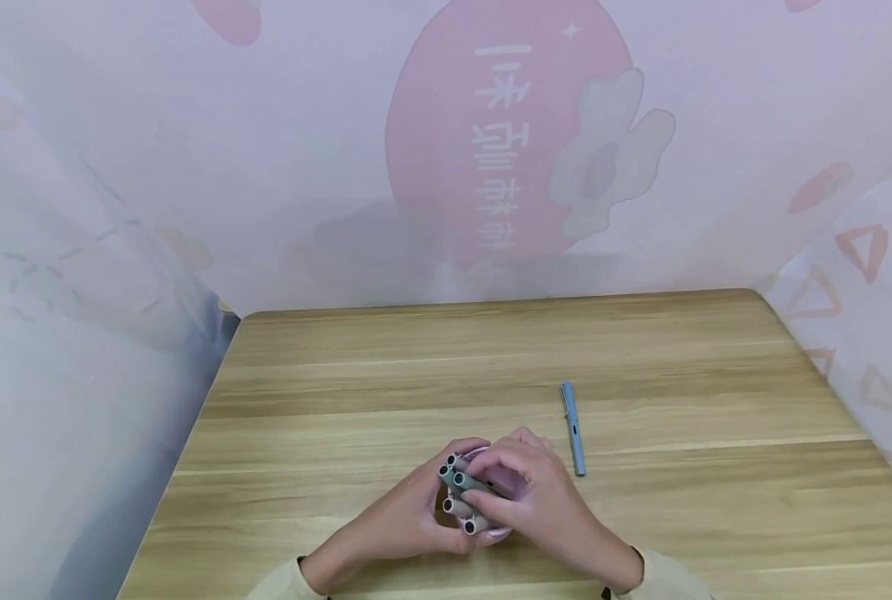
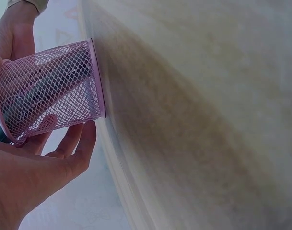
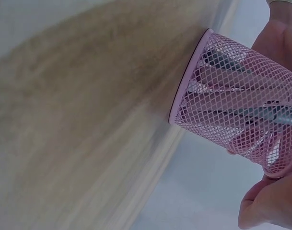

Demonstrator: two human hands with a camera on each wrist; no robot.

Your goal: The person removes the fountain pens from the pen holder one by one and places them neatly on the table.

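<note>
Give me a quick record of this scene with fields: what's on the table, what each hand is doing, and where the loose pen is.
surface: wooden table
main item: pink mesh pen cup standing on the table, several grey pens inside
left hand: fingers curled round the cup's side
right hand: over the cup's top, fingers on a pen
loose item: blue pen lying flat on the table, right of the hands, untouched
backdrop: pink patterned cloth
</note>
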